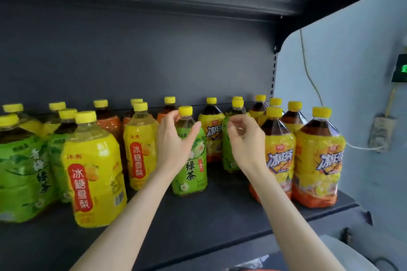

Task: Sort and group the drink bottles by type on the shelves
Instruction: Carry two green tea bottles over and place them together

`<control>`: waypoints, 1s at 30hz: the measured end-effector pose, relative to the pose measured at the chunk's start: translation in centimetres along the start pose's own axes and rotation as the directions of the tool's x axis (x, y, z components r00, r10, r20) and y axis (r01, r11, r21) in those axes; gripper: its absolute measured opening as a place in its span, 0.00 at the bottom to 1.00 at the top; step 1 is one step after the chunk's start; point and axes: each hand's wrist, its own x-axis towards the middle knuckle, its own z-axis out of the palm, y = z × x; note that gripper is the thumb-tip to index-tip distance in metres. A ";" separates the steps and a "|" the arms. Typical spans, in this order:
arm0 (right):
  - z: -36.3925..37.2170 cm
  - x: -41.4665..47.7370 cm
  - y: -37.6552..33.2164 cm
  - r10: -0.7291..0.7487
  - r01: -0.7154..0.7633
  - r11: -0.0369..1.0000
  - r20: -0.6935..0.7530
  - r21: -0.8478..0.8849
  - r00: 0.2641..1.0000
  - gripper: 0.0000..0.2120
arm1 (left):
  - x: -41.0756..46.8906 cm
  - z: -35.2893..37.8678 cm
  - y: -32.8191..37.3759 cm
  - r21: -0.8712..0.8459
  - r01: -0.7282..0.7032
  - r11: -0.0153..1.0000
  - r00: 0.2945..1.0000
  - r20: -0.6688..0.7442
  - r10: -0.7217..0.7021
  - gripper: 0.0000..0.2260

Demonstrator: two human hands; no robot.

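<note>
A dark grey shelf [220, 215] with a dark back panel [154, 61] runs across our view, and a pale blue wall [341, 72] closes it off on the right. Bottles with yellow caps stand upright along it, the types mixed.

The left hand [174, 138] is at the green bottle [191, 174] in the middle of the shelf. Its fingers are spread open, with the thumb across the front of the shoulder and the others round the left side under the cap. As far as we can see they are not yet closed on it. The bottle stands just ahead of that palm, long axis upright, so we judge a plain squeeze would take it.

The right hand [246, 141] hovers in front of a second green bottle [228, 156] one row back, fingers curled. We cannot tell whether they pinch it or hold nothing.

Each hand is nearest its own bottle. The other green bottles [19, 171] stand at the far left, past a yellow bottle [141, 152], so we expect both to travel left, away from the dark tea bottles [317, 160] on the right
</note>
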 end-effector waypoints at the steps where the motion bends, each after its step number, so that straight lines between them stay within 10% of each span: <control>1: 0.7 0.6 0.3 0.015 -0.015 1.000 -0.003 -0.018 1.000 0.08 | 0.6 0.2 -0.4 -0.012 0.023 1.000 0.999 0.030 -0.023 0.28; 11: 5.7 8.5 4.3 0.280 -0.292 0.927 -0.084 -0.234 0.956 0.36 | 2.4 0.7 -2.9 -0.110 -0.003 0.994 0.990 0.143 0.019 0.17; 18: 6.4 8.0 4.4 0.189 -0.226 0.944 -0.168 -0.241 0.968 0.19 | 2.3 0.3 -2.6 -0.122 -0.052 0.991 0.992 0.107 0.065 0.14; 30: 3.5 -0.4 -3.1 0.032 -0.034 0.990 0.013 0.140 0.999 0.17 | -2.2 -7.2 0.8 -0.185 -0.030 0.982 0.999 -0.035 0.024 0.05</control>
